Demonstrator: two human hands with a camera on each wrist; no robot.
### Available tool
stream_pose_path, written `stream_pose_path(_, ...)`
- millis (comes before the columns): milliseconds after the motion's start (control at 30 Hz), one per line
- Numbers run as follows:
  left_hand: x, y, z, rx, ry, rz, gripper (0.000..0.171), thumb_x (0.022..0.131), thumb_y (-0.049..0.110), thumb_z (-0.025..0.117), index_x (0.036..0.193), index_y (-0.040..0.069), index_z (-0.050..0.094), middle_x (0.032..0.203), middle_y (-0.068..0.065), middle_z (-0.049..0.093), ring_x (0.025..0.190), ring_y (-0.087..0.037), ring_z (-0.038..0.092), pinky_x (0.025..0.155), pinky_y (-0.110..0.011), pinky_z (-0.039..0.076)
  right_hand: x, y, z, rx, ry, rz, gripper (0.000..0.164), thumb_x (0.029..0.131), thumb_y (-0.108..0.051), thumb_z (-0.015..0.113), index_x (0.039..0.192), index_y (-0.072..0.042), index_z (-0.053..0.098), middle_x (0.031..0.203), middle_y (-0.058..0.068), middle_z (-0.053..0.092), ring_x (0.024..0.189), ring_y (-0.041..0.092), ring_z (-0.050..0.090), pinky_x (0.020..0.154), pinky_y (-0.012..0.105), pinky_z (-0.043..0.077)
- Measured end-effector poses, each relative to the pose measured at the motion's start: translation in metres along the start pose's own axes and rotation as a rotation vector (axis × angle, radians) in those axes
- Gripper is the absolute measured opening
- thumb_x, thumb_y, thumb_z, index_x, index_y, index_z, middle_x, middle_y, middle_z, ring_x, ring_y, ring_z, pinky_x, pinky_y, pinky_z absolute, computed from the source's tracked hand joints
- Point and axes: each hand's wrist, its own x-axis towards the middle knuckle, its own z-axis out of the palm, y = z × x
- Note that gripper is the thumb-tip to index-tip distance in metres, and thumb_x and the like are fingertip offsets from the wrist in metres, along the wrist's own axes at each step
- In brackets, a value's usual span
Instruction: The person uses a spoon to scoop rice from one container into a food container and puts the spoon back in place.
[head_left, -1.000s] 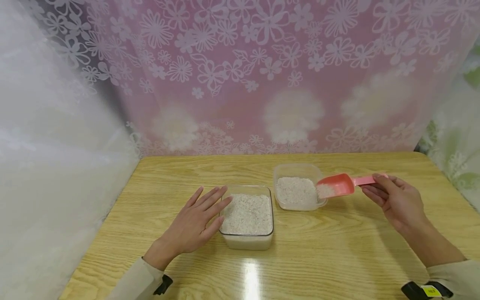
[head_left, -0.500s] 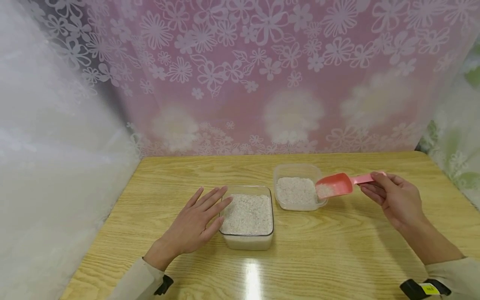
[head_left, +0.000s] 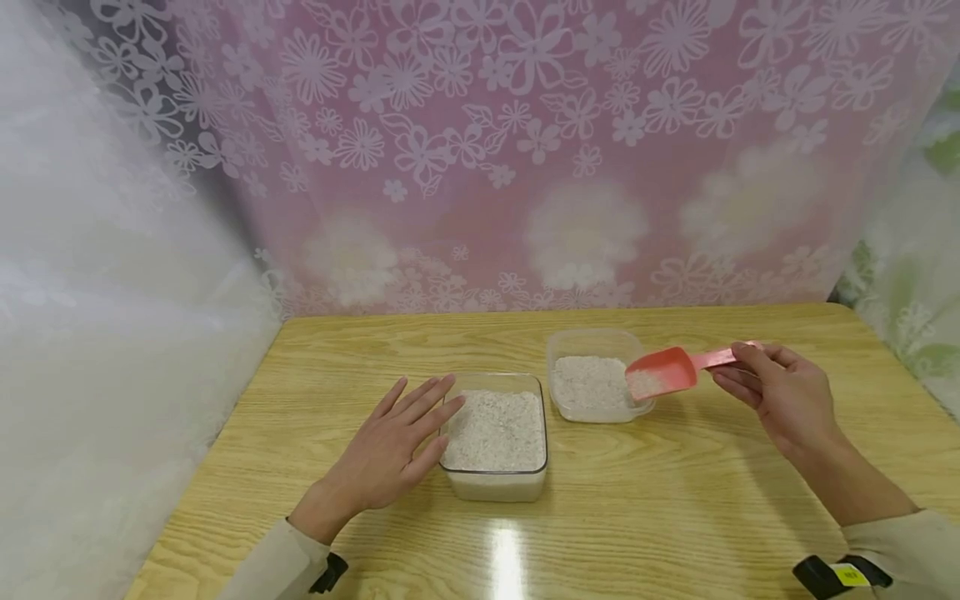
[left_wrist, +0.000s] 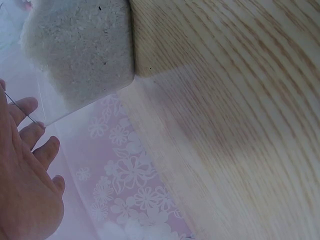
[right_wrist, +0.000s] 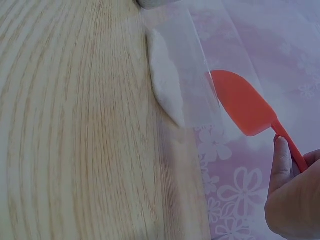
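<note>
My right hand (head_left: 797,406) pinches the handle of a pinkish-red scoop (head_left: 666,372), which carries some white rice in its front part. The scoop's tip hangs over the right rim of a clear plastic tub (head_left: 600,414) that holds a layer of rice (head_left: 588,382). In the right wrist view the scoop (right_wrist: 242,105) appears from below, beside the tub's wall. My left hand (head_left: 386,450) has its fingers spread, the fingertips on the left rim of a square clear container (head_left: 495,485). Rice (left_wrist: 85,50) fills much of that container, as the left wrist view shows through its wall.
Both containers stand on a wood-grain table (head_left: 637,533), the tub farther back and to the right. A pink flowered curtain (head_left: 480,167) hangs behind the table's far edge. Whitish sheeting (head_left: 127,317) hangs along the left side.
The right hand and scoop have shifted slightly left, bringing the scoop's tip a little farther over the tub. The left hand and both containers stay in place.
</note>
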Motion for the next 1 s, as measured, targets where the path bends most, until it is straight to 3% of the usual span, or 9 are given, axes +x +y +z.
stream_pose_path(400,0.000,0.000,0.000,0.003,-0.004,-0.004,0.049,0.104,0.038,0.033,0.150,0.020,0.036,0.156,-0.002,0.025,0.142,-0.018,0.021,0.116,-0.047,0.009,0.003,0.004,0.007,-0.085,0.043,-0.022,0.008,0.092,-0.002,0.062,0.098,0.002,0.061,0.086,0.015,0.069,0.077,0.025,0.071,0.074,0.034,0.056)
stream_pose_path(667,-0.001,0.000,0.001,-0.007,0.012,0.000,0.048,0.103,0.033,0.040,0.149,0.019,0.037,0.155,-0.003,0.027,0.142,-0.019,0.022,0.116,-0.048,0.010,0.005,0.005,0.011,-0.145,0.060,-0.033,0.014,0.091,-0.005,0.064,0.101,0.001,0.057,0.086,0.013,0.070,0.076,0.023,0.071,0.072,0.032,0.056)
stream_pose_path(1000,0.000,0.001,0.001,-0.003,0.006,-0.002,0.048,0.104,0.036,0.036,0.149,0.020,0.037,0.157,0.002,0.022,0.142,-0.018,0.021,0.116,-0.047,0.009,0.004,0.006,0.012,-0.200,0.053,-0.057,0.014,0.091,-0.006,0.064,0.102,0.001,0.058,0.088,0.011,0.071,0.076,0.023,0.071,0.072,0.033,0.056)
